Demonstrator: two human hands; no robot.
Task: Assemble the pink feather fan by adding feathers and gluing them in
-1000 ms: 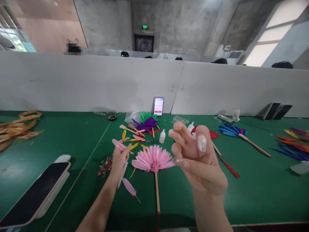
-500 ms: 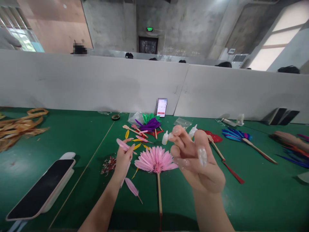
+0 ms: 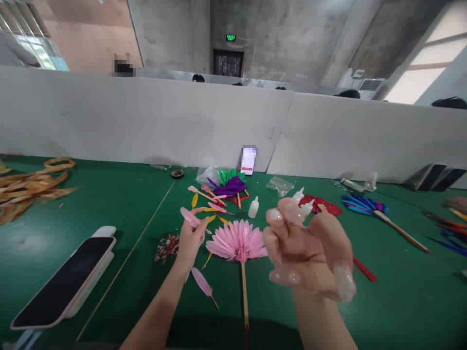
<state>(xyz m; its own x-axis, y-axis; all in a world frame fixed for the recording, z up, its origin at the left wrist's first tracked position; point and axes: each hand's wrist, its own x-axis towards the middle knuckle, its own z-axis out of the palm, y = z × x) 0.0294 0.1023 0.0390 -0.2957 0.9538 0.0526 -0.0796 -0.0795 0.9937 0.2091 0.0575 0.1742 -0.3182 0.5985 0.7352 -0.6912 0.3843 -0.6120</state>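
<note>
My left hand [image 3: 190, 243] pinches a pink feather [image 3: 189, 217], whose tip points up and left. My right hand [image 3: 308, 248] is raised close to the camera with the palm turned up. Its fingers are loosely curled, the thumb stands apart, and nothing shows in it. Between my hands lies a fan of pink feathers [image 3: 238, 239] with a wooden handle [image 3: 244, 291]. The right hand covers part of its right edge. A loose pink feather [image 3: 203, 283] lies left of the handle. Behind the fan stands a white glue bottle [image 3: 253, 207]; more white bottles [image 3: 306, 208] are partly hidden by my right hand.
Behind are purple feathers [image 3: 229, 187], a propped phone [image 3: 248, 161] and a tape roll [image 3: 177, 174]. At left lie a dark-screened device [image 3: 65, 282], brown ribbons [image 3: 40, 187] and scraps [image 3: 168, 247]. A blue feather fan [image 3: 365, 205] lies right. A white partition [image 3: 146, 121] bounds the table.
My right hand has turned palm up, and its thumb has moved away from the fingers. The left hand keeps its pink feather. The view has shifted slightly.
</note>
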